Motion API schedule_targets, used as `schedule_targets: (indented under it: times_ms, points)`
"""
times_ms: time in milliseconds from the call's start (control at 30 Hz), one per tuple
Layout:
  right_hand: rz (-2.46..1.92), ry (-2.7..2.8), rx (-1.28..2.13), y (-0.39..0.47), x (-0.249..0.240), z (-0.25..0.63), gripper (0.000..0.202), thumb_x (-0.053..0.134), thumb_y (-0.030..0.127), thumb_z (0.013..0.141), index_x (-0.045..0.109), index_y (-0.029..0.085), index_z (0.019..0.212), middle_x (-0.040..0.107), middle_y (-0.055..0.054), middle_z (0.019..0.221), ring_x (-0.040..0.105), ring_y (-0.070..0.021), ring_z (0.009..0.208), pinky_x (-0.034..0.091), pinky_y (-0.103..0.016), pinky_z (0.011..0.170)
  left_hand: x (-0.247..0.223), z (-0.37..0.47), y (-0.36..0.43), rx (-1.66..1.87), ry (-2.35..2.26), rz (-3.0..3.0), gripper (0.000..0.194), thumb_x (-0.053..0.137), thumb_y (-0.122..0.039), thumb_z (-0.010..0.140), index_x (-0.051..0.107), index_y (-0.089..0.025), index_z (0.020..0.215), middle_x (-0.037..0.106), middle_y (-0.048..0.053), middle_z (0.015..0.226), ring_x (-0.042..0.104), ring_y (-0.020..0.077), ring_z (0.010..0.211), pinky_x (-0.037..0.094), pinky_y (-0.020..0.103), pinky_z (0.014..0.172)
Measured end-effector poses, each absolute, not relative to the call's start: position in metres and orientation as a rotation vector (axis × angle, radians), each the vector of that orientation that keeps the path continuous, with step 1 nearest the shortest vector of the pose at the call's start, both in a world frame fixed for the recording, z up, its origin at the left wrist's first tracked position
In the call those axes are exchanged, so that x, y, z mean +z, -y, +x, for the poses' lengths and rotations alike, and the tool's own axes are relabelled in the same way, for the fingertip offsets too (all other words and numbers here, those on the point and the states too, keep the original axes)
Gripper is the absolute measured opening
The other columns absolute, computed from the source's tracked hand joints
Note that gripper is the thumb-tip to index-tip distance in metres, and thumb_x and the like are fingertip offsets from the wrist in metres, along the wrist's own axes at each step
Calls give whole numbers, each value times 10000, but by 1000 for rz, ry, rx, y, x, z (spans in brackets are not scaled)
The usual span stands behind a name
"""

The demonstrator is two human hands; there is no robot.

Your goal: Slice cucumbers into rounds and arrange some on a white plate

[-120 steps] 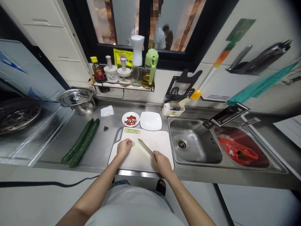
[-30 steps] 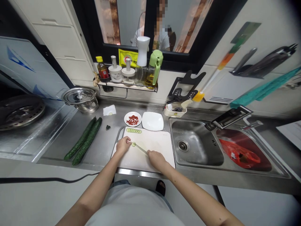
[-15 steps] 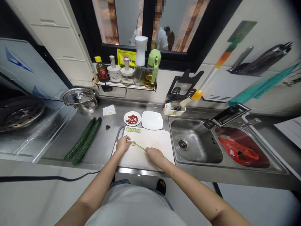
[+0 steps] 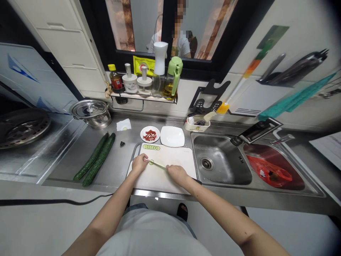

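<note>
My right hand [image 4: 177, 175] is closed around a knife, its thin blade [image 4: 160, 166] pointing left across the white cutting board [image 4: 173, 156]. Part of the black handle shows by the wrist. The blade's tip reaches a cucumber slice [image 4: 151, 162] lying on the board. On the slice's other side, my left hand [image 4: 139, 163] has its fingers bent and pinched at the slice's edge. A row of overlapping cucumber slices [image 4: 151, 147] lies along the board's top left. Two whole cucumbers [image 4: 98, 160] rest on the steel counter to the left.
Behind the board stand a white plate [image 4: 172, 136] and a small dish of red pieces [image 4: 150, 134]. A sink [image 4: 223, 170] adjoins on the right, with a red bag [image 4: 274, 172] in its second basin. A lidded pot [image 4: 92, 113] is at back left; bottles [image 4: 115, 80] line a wall rack.
The knife has turned slightly in my right hand, so its blade looks narrower and its black handle end now shows. My left hand and the slice have stayed in place.
</note>
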State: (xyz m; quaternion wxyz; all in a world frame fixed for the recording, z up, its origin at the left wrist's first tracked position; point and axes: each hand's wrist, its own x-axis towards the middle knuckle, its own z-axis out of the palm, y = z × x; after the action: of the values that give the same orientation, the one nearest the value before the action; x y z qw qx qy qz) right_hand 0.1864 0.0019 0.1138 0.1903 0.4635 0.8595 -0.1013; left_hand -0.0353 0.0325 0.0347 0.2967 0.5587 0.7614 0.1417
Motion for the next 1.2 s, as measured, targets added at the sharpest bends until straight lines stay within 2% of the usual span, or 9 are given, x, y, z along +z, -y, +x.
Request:
schedule_targets:
  times_ms: [567, 667, 767, 933, 1200]
  points:
    - [1459, -2331, -447, 18, 113, 218, 287, 330, 105, 915, 574, 129, 1063, 670, -132, 963, 637, -213, 915, 429, -271, 735, 40, -32, -27, 400, -2040, 1527, 158, 626, -299, 760, 644, -251, 910, 675, -21, 821, 603, 146, 771, 374, 232, 654]
    - [1625, -2298, -551, 20, 112, 223, 252, 343, 177, 939, 558, 143, 1066, 667, -125, 970, 627, -197, 912, 394, -251, 724, 40, -30, -26, 415, -2053, 1534, 158, 615, -286, 766, 647, -251, 916, 674, -19, 805, 599, 146, 752, 370, 234, 646]
    - [1881, -2201, -656, 23, 109, 226, 274, 330, 208, 952, 504, 138, 1150, 668, -123, 983, 620, -181, 906, 364, -239, 701, 38, -29, -24, 429, -2062, 1535, 158, 605, -281, 775, 652, -246, 922, 674, -12, 805, 598, 149, 750, 373, 236, 646]
    - [2139, -2027, -746, 28, 102, 226, 296, 293, 212, 959, 449, 129, 1196, 668, -122, 944, 618, -179, 864, 327, -245, 656, 37, -25, -18, 440, -2059, 1616, 198, 584, -275, 799, 657, -235, 979, 670, 17, 860, 595, 167, 824, 394, 251, 714]
    - [2114, -1990, -665, 31, 98, 225, 260, 300, 196, 947, 456, 158, 1152, 658, -116, 909, 626, -182, 816, 315, -251, 621, 44, -11, -8, 404, -2055, 1742, 219, 527, -336, 845, 640, -218, 992, 618, 64, 994, 559, 201, 953, 389, 288, 809]
